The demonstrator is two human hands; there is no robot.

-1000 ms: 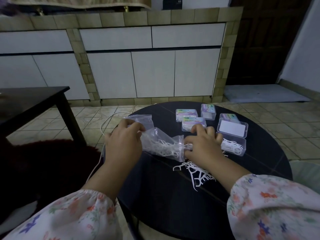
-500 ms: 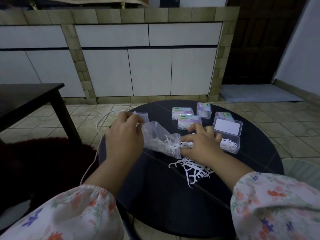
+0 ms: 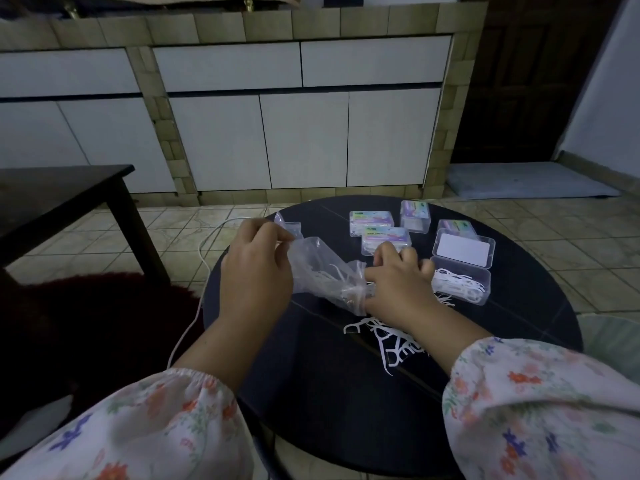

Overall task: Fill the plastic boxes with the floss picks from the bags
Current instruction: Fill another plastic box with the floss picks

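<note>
Both hands (left [image 3: 256, 271], right [image 3: 398, 282]) pinch bag [image 3: 322, 271].

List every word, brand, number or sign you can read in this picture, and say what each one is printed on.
None can be read.
Closed plastic boxes: colourful printed labels, too small and blurred.
Open plastic box: the card in its lid looks blank white.
Clear bag in the left hand: no print visible.

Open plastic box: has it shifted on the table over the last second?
No. The open plastic box sits in the same spot right of the closed boxes; only the camera's view shifted.
</note>
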